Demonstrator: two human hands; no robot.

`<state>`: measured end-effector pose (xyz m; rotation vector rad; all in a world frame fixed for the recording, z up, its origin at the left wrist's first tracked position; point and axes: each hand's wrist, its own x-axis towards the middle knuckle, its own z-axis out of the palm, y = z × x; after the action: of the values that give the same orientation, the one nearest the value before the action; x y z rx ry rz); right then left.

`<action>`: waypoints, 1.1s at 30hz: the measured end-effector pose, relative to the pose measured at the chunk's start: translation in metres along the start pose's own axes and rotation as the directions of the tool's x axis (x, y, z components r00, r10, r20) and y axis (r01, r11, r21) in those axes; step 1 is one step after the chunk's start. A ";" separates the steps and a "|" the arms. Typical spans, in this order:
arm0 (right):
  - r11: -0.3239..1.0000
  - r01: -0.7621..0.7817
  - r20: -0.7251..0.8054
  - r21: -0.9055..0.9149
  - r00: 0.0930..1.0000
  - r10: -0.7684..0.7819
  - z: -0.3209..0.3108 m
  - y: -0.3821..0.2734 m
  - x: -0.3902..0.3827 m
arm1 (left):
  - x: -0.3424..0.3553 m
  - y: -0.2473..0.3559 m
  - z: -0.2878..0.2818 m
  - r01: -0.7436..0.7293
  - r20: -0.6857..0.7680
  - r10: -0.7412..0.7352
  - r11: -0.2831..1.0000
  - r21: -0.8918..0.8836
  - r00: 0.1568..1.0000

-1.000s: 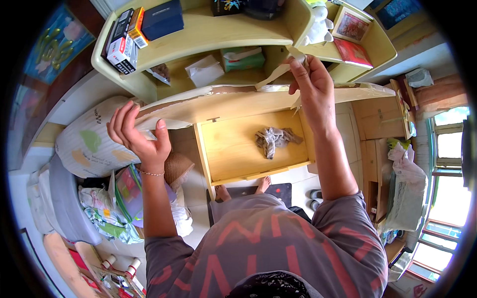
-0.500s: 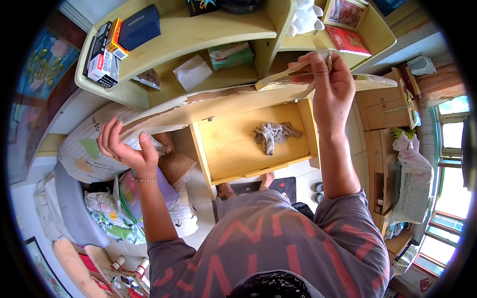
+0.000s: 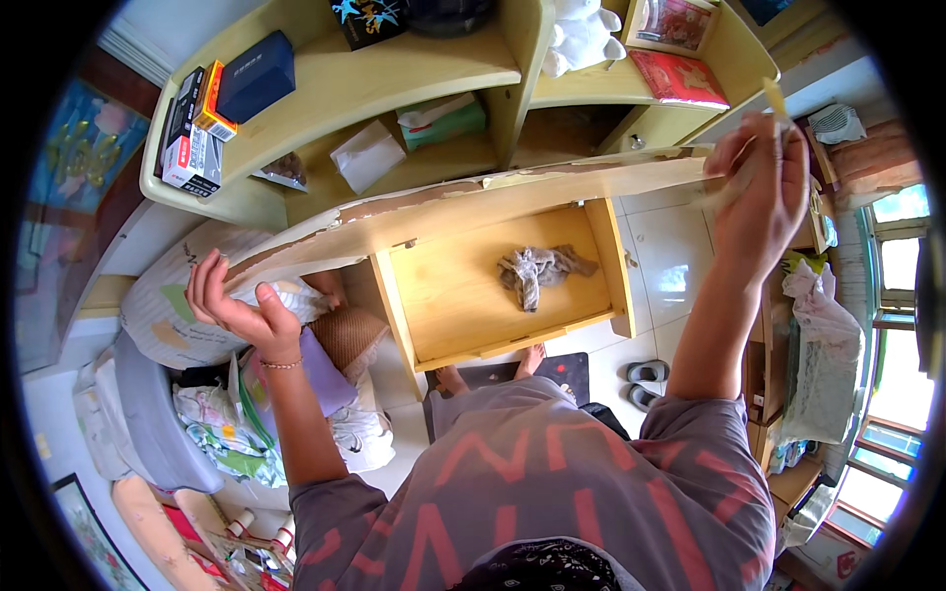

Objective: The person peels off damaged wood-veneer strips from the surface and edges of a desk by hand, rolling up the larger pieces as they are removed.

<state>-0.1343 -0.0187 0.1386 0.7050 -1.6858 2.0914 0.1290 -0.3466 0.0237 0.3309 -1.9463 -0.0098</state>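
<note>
The desktop edge (image 3: 453, 207) runs across the view, with ragged, torn patches along its upper rim. My right hand (image 3: 764, 192) is raised past the right end of this edge, fingers pinched on a thin pale-yellow strip of edging (image 3: 776, 97) whose tip sticks up above them; motion blurs the rest. At the desktop's left end is my left hand (image 3: 244, 307), its fingers curved and the thumb apart, beside or touching the edge. Below, a pulled-out wooden drawer (image 3: 443, 325) holds a crumpled grey cloth (image 3: 537, 271).
Shelves (image 3: 443, 74) behind the desktop carry small boxes (image 3: 192, 158), a dark blue box (image 3: 256, 77), a tissue pack (image 3: 441, 123) and a white plush toy (image 3: 581, 37). Bags and cloths (image 3: 232, 424) are piled at left. Grey slippers (image 3: 645, 372) lie on the floor at right.
My right hand has moved right and away from the desktop edge, carrying the strip, which earlier stretched along the edge. My left hand has shifted only slightly.
</note>
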 end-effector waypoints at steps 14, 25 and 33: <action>0.686 -0.725 0.247 -0.070 0.653 0.716 -0.079 0.040 -0.092 | 0.023 -0.008 0.018 0.046 0.041 -0.056 0.976 0.212 0.998; 0.663 -0.741 0.116 -0.108 0.653 0.748 -0.141 0.044 -0.129 | 0.029 0.015 0.028 0.162 -0.025 -0.168 0.888 0.431 0.986; 0.666 -0.716 0.322 -0.208 0.593 0.738 -0.153 0.035 -0.121 | 0.026 0.077 0.028 0.282 -0.073 -0.274 0.947 0.155 0.959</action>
<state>-0.0796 0.1265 0.0143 0.4412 -2.5962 2.5188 0.0772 -0.2828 0.0485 0.7071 -1.8403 -0.0253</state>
